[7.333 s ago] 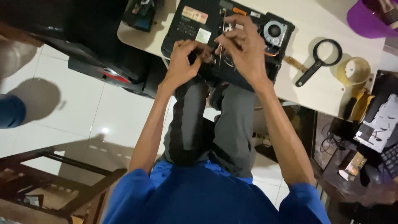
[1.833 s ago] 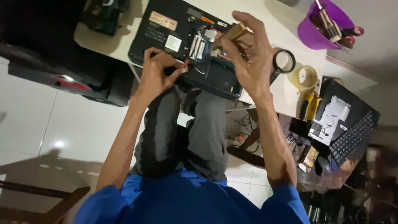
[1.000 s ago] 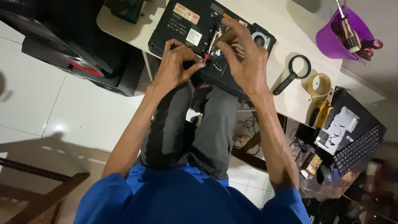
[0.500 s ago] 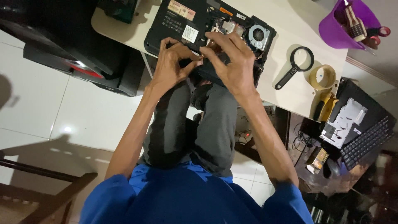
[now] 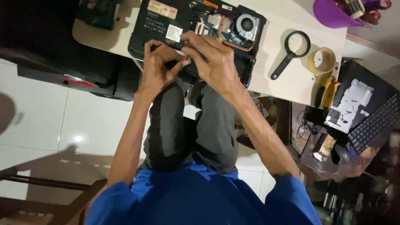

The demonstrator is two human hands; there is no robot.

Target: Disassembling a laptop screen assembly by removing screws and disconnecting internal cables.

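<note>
Laptop (image 5: 175, 25), opened with its underside up, is shown at the near edge of the white table (image 5: 283, 79), its cooling fan (image 5: 246, 24) exposed at 2 o'clock from the hands. The left hand (image 5: 157, 64) and right hand (image 5: 214, 62) are pinched narrowly together over the near edge of the chassis; what is gripped cannot be told. A small part could be dropped to the floor, or the overhanging chassis tipped by downward pressure. A magnifying glass (image 5: 291, 52) and tape roll (image 5: 321, 61) are seen at 3 o'clock.

There was one opened black laptop (image 5: 175, 21), one black-framed magnifying glass (image 5: 291, 52), one yellowish tape roll (image 5: 321, 61), one purple plastic bowl (image 5: 329, 14), and two bare hands.
</note>
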